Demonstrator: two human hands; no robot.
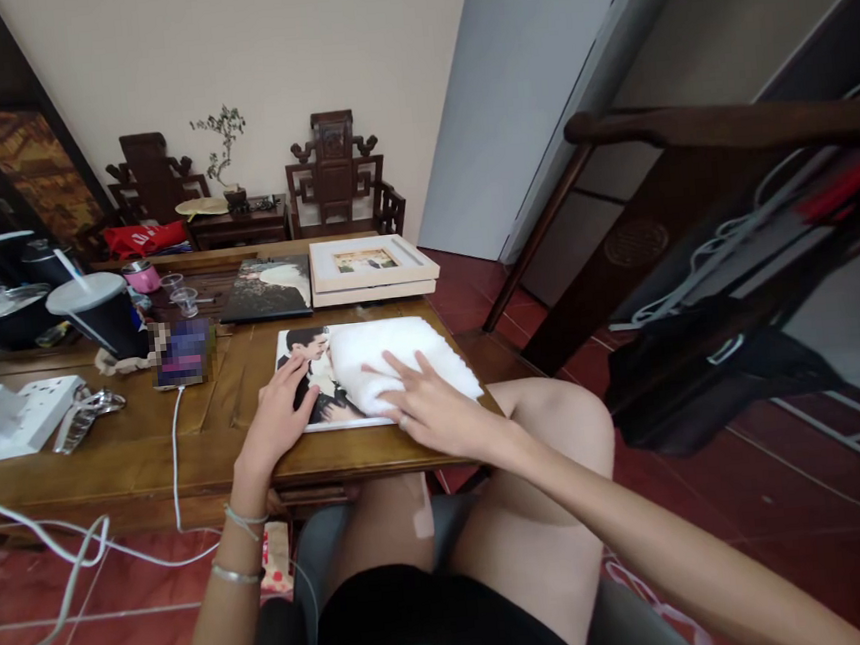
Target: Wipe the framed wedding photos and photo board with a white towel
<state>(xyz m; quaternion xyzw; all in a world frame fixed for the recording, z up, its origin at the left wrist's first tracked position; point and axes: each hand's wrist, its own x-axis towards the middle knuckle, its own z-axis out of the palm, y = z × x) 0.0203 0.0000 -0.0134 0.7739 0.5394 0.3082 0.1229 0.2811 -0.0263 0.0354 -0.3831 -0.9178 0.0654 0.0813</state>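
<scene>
A photo album or photo panel [319, 412] with a printed picture of people lies flat near the front edge of the wooden table. Over its right part is spread a white fluffy cloth [361, 347]. My right hand [433, 402] presses on the cloth with its fingers spread. Resting on the left side of the picture is my left hand [283, 406], fingers stretched out and holding nothing. The cloth hides the right part of the picture.
Behind lie a dark photo cover [269, 291] and a pale framed box [373, 279]. To the left are a lidded black cup [105, 316], a phone [183, 354] on a white cable [176, 455], and a white power strip [38, 412]. A dark wooden chair [584, 279] stands right.
</scene>
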